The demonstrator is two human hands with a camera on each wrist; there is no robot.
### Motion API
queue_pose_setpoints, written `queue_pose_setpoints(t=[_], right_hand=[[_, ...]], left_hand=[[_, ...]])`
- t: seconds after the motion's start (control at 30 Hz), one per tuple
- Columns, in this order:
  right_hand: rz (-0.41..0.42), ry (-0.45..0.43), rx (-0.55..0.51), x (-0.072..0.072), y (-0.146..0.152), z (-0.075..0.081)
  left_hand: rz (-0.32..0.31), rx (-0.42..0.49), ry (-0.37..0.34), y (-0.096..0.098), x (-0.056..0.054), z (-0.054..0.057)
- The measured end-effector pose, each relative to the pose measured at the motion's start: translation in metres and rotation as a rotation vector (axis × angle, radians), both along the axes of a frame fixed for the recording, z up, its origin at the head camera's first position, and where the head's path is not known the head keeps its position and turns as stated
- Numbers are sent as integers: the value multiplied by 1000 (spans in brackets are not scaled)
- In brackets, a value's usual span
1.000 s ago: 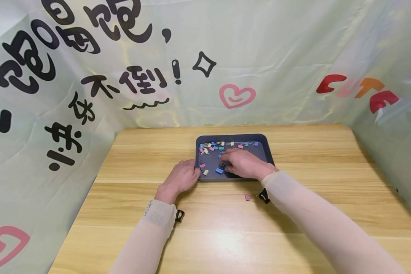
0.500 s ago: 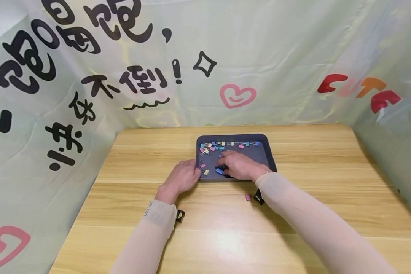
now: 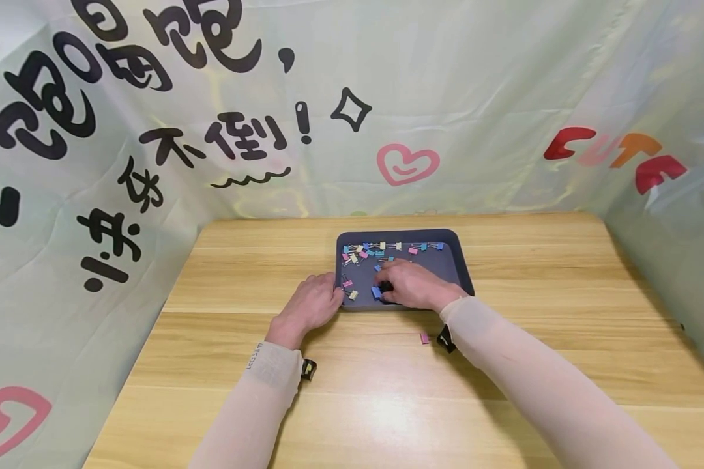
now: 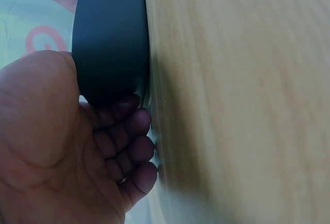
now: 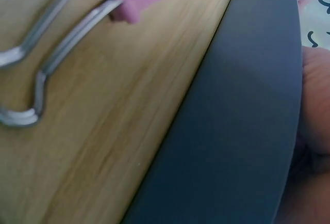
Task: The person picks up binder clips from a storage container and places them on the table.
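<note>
A dark grey tray (image 3: 463, 264) lies on the table with several small coloured binder clips in it. My left hand (image 3: 311, 303) holds the tray's near left corner; in the left wrist view its curled fingers (image 4: 138, 149) lie against the outer wall, the thumb side by the rim. Inside the tray, my right hand (image 3: 413, 284) pinches a larger blue binder clip (image 3: 377, 292), whose dark handles are partly covered by the fingers. The right wrist view shows mostly the tray's outer wall (image 5: 232, 95), with the fingertips hidden behind it.
A pink binder clip (image 3: 425, 339) with metal handles lies on the wooden table (image 3: 352, 404), in front of the tray near the right wrist. Yellow, pink and teal clips cluster at the tray's far left corner. A printed cloth (image 3: 481, 98) hangs behind and beside the table.
The right hand has shifted slightly left onto the blue clip, which has turned under its fingers. The right wrist now covers the pink clip's handles. The left hand and tray stay almost still.
</note>
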State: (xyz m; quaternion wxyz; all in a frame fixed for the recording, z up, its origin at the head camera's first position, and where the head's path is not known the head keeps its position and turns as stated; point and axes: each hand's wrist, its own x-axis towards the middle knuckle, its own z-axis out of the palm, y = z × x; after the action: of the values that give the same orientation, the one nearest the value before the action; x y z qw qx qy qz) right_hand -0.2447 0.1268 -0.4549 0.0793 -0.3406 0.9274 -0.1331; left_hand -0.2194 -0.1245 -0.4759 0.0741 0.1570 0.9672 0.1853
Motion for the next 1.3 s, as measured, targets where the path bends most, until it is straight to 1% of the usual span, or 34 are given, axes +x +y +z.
queue_pose_setpoints(t=[0.13,0.27,0.4,0.5,0.7,0.87,1.07,1.23,1.3], right_hand=[[-26,-4,0,1,3,1],[-51,-2,-32,4,7,3],[-63,17,-56,8,12,6],[-73,37,-68,14,15,10],[-73,106,-123,34,21,21],[-55,194,-167,53,26,24],[-59,236,-181,74,30,23],[-24,303,-195,88,34,17],[-11,314,-193,93,36,14]], left_hand=[[-1,-2,-1,0,0,0],[1,-5,0,0,0,1],[2,-6,5,0,0,1],[-1,-9,4,0,0,1],[-5,-8,4,0,0,0],[-7,-4,7,0,1,2],[-5,-2,-2,0,1,2],[-7,-7,3,0,0,2],[-7,-6,3,0,1,2]])
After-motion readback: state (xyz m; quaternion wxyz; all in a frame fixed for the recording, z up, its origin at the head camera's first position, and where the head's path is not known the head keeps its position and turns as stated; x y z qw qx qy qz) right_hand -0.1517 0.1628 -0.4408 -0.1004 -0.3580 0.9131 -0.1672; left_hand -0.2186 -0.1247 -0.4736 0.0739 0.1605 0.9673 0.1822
